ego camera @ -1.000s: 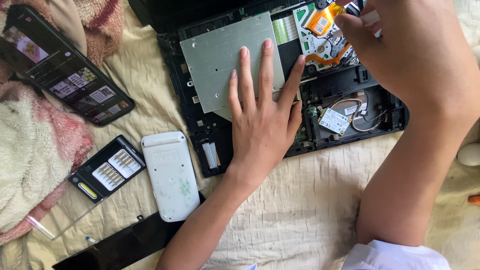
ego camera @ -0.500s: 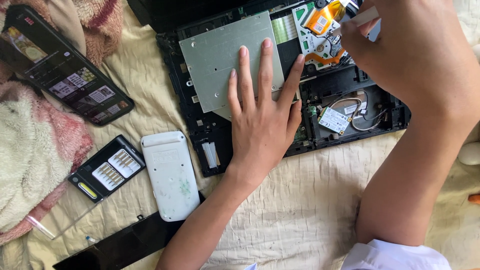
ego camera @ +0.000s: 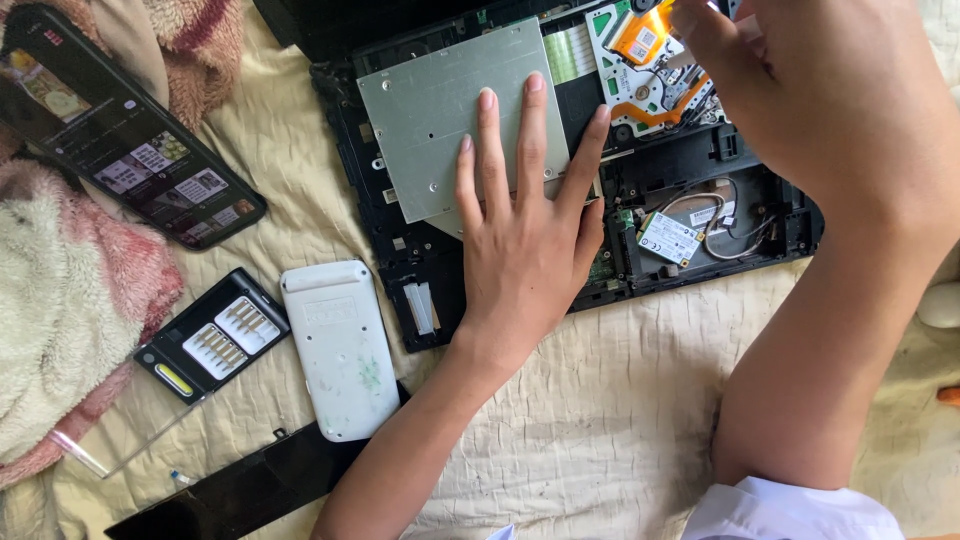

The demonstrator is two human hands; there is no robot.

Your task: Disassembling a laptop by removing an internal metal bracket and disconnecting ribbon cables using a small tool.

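Right hand (ego camera: 800, 90) hides its fingertips — laptop (ego camera: 700, 170) cut off.

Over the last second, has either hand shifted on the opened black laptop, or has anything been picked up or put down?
Barely anything changed. The right hand shifted slightly over the orange-and-green circuit board, its fingertips staying at the same spot; whether it grips a tool is hidden. The left hand stayed flat on the grey metal drive plate. Nothing was picked up or set down; the white calculator-shaped case, the screwdriver-bit box and the phone lie unmoved.

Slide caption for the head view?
Left hand flat on opened laptop's metal plate; right hand at its circuit board.
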